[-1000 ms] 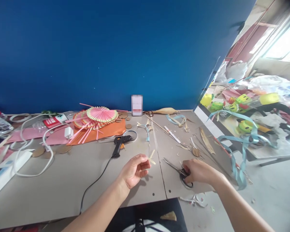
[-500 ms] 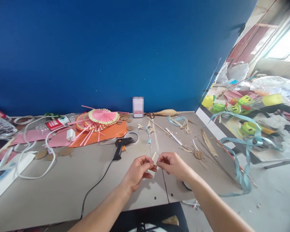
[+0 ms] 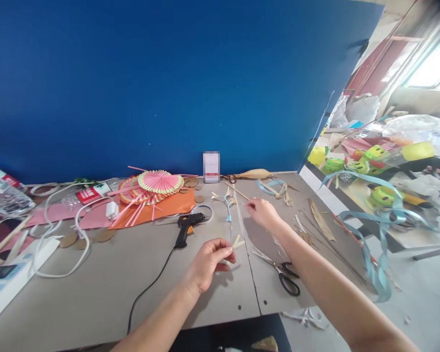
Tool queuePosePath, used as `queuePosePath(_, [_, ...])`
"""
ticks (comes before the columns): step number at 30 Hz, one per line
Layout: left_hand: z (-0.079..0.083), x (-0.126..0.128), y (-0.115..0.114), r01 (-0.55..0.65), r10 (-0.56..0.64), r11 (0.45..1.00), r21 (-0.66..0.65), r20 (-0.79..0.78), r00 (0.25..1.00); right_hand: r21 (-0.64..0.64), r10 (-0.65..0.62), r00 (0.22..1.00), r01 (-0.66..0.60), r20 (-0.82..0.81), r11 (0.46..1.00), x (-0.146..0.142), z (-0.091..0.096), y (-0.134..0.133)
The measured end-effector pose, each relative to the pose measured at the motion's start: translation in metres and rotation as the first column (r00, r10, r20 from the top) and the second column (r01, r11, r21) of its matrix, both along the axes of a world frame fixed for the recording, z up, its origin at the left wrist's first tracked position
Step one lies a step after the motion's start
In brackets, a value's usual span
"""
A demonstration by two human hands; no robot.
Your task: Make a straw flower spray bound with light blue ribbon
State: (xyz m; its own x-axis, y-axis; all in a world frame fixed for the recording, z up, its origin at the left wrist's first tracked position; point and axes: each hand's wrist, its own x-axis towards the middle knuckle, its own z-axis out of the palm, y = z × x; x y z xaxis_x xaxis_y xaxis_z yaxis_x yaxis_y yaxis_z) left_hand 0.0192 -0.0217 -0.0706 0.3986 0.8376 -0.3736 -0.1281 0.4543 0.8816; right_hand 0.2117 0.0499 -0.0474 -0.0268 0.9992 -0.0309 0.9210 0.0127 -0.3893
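My left hand (image 3: 213, 260) is above the table, thumb and fingers pinched on a small pale yellow strip (image 3: 237, 242) with forked ends. My right hand (image 3: 262, 213) is farther forward over the table, its fingers curled; whatever they grip, if anything, is hidden. Close to its fingertips lies a thin wooden stick (image 3: 236, 191). Scissors (image 3: 281, 272) with black handles lie partly spread beneath my right forearm. Beyond my left hand, a small light-blue ribbon piece (image 3: 228, 208) with pale tips rests on the table.
A black glue gun (image 3: 185, 229) lies on the left with its cord trailing forward. Pink paper fans (image 3: 160, 182) rest on orange paper (image 3: 183, 207). Dried strips (image 3: 321, 220) and light-blue ribbon (image 3: 382, 264) lie on the right. A blue panel (image 3: 168, 88) stands behind the table.
My right hand has left the strip and moved forward and slightly right, uncovering the scissors. My left hand stays nearly in place with the pale strip.
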Motion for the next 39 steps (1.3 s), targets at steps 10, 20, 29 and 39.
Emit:
queuePosePath(10, [0.002, 0.009, 0.008, -0.118, 0.119, 0.993, -0.015, 0.137, 0.983, 0.056, -0.146, 0.977, 0.139, 0.153, 0.989, -0.006, -0.029, 0.073])
queuePosePath(20, [0.011, 0.018, 0.022, -0.292, 0.287, 0.956, -0.029, 0.293, 0.912, 0.092, -0.159, 0.968, 0.179, -0.194, 0.98, -0.012, -0.003, -0.002])
queuePosePath(29, [0.006, 0.026, 0.012, -0.244, 0.214, 0.958, 0.153, 0.187, 0.959, -0.032, 0.001, 0.598, -0.045, -0.802, 0.998, -0.041, 0.008, -0.083])
queuePosePath(39, [0.012, 0.015, -0.003, -0.089, 0.129, 0.902, 0.423, -0.068, 0.989, -0.159, -0.129, 0.466, -0.026, -0.875, 0.987, -0.046, 0.008, -0.089])
